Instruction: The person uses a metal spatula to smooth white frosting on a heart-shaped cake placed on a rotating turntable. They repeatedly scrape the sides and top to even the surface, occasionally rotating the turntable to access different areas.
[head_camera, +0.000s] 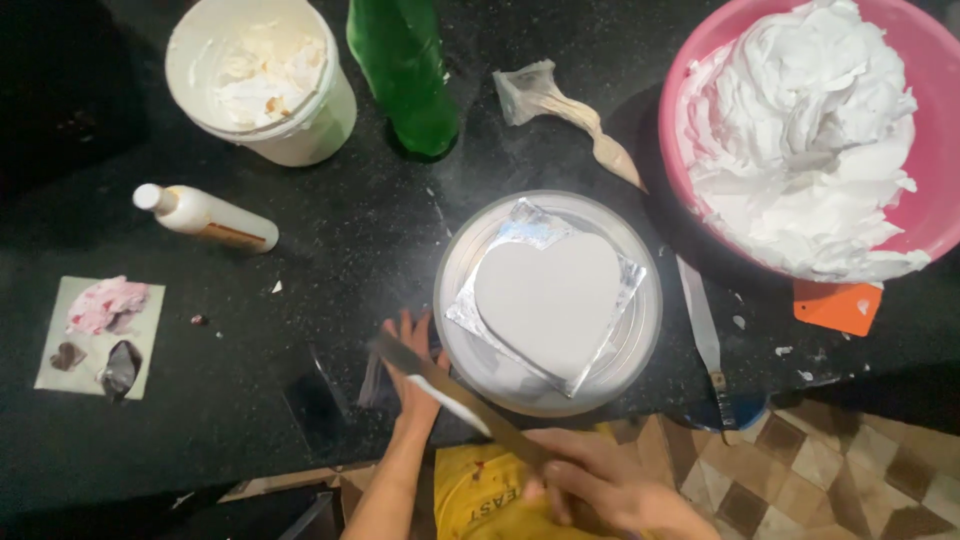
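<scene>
Right hand (600, 490) at bottom centre of the frame is closed round the handle of a long flat metal palette knife (455, 395) whose blade runs up-left, with a smear of white cream along its edge. Left hand (412, 375) lies flat on the black stone table (330, 230), fingers spread and gripping nothing, just left of the round white turntable (470, 355); the blade crosses over it.

On the turntable sits a white heart-shaped iced cake (548, 300) on a square silver foil board (600, 345) (centre of frame, point of the heart toward the bottom).

Risks: the cream on the blade could drop onto the table or the yellow cloth (480, 495) below, since the knife is tilted and held off the cake. The foil board overhangs nothing, but it looks loose, so a hard push with the blade could slide it across the turntable. The blade edge passes close over the left fingers; whether it touches them is hard to tell.

Upper right: pink plastic bowl (935, 130) heaped with white whipped cream (800, 130); a second metal spatula (700, 320) lies beside it near the table edge and could be knocked off.
</scene>
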